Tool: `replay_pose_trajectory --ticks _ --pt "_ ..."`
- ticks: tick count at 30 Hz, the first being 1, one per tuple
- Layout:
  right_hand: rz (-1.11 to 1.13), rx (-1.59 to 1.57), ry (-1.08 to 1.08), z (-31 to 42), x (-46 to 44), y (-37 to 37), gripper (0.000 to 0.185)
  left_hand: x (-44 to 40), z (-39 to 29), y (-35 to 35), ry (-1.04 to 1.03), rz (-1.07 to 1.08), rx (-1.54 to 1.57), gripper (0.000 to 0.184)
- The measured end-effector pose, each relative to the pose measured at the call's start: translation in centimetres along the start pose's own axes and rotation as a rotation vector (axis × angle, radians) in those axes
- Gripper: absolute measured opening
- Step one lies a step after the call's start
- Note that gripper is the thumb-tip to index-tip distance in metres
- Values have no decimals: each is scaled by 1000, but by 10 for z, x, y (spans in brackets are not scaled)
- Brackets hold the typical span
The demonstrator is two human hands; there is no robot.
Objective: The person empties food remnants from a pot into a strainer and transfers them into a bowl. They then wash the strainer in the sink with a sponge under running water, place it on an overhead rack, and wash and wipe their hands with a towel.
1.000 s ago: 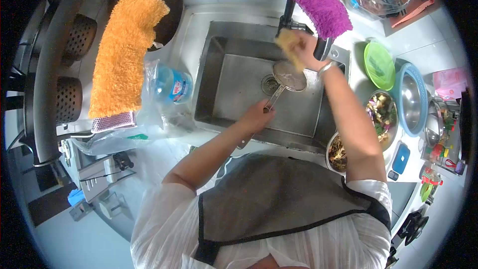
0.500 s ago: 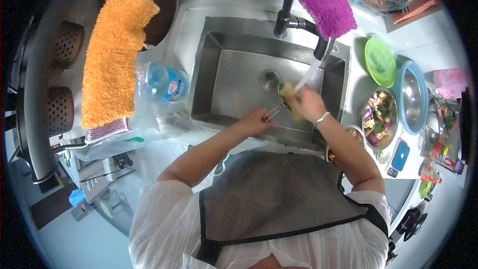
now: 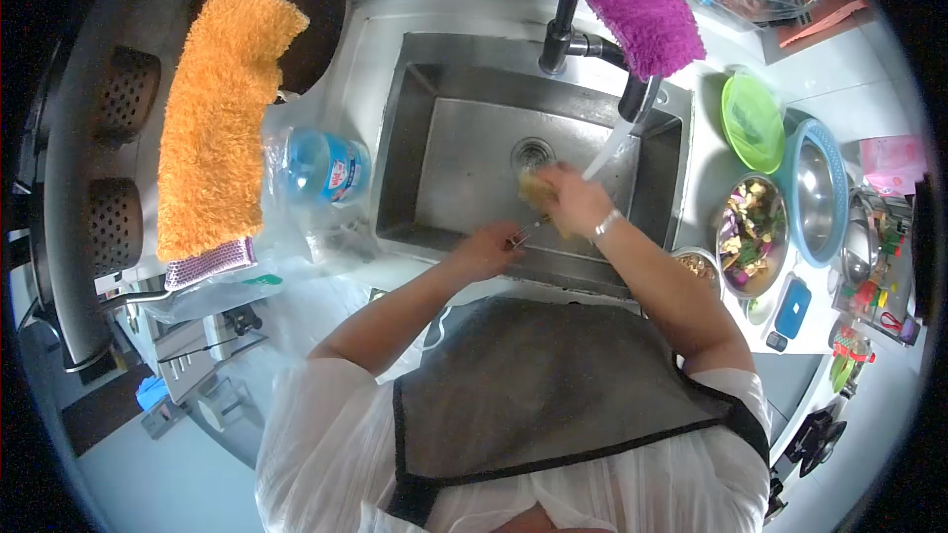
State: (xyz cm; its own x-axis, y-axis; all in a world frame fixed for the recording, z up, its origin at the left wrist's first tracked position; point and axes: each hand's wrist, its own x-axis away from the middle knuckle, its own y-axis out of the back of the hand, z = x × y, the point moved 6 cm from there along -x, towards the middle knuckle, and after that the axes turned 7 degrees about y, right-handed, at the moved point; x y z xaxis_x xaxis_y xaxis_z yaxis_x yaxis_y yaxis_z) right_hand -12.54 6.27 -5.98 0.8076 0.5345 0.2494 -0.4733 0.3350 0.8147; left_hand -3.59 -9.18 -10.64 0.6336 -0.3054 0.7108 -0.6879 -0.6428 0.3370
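Over the front of the steel sink (image 3: 454, 153), my left hand (image 3: 486, 251) is closed around the handle of a slim metal wire-handled utensil (image 3: 531, 230). The utensil's head is covered by my other hand and the sponge, so its kind cannot be made out. My right hand (image 3: 578, 201) grips a yellowish sponge (image 3: 536, 191) pressed against the utensil, just below the drain (image 3: 533, 153). Water (image 3: 607, 150) streams from the black faucet (image 3: 637, 97), passing close beside my right hand.
A blue-labelled bottle (image 3: 331, 170) stands left of the sink, beside an orange fluffy cover (image 3: 217, 128). To the right are a bowl of chopped food (image 3: 750, 237), a green basket (image 3: 752, 123), a blue-rimmed basin (image 3: 818, 192) and a phone (image 3: 794, 308). A purple fluffy cover (image 3: 637, 5) wraps the faucet.
My right hand with the sponge has shifted left, away from the water stream. My left hand has moved slightly left with the utensil, which was more visible before.
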Motion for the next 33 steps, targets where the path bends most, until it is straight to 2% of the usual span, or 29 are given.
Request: replay_pose_trajectory --ticks 3,5,6,9,12,15,18,21,24,28,31,33 --pt "-128 -131 -10 -69 -50 -10 38 10 -12 8 10 -34 -121 37" --pt "105 -86 -245 -100 -46 -2 38 10 6 6 -61 -106 -24 31" --pt "-61 -60 -109 -143 -43 -38 35 10 13 8 -101 -141 27 29" --pt "-140 49 -141 -59 16 -4 34 20 6 15 -19 -127 5 29" --pt "-179 -78 25 11 19 10 28 6 -1 6 -18 -88 -113 36" --pt "-189 -46 16 -27 -30 -25 35 -1 -10 -2 -50 -43 -115 36" --pt "-157 -147 -27 -87 -52 -6 33 13 -15 8 -44 -90 -105 34" --pt "-122 -290 -232 -134 -25 -22 37 13 -2 10 -29 -57 9 34" --pt "-129 -160 -410 -96 17 -11 38 11 -12 7 43 -48 88 36" --pt "-114 -29 -121 -28 26 6 35 -32 -25 -11 59 -31 105 36" --pt "-271 30 43 -48 14 7 33 -47 -56 -9 56 -25 158 33" --pt "-331 -34 3 -65 11 14 33 -65 -64 -3 36 -105 187 31"
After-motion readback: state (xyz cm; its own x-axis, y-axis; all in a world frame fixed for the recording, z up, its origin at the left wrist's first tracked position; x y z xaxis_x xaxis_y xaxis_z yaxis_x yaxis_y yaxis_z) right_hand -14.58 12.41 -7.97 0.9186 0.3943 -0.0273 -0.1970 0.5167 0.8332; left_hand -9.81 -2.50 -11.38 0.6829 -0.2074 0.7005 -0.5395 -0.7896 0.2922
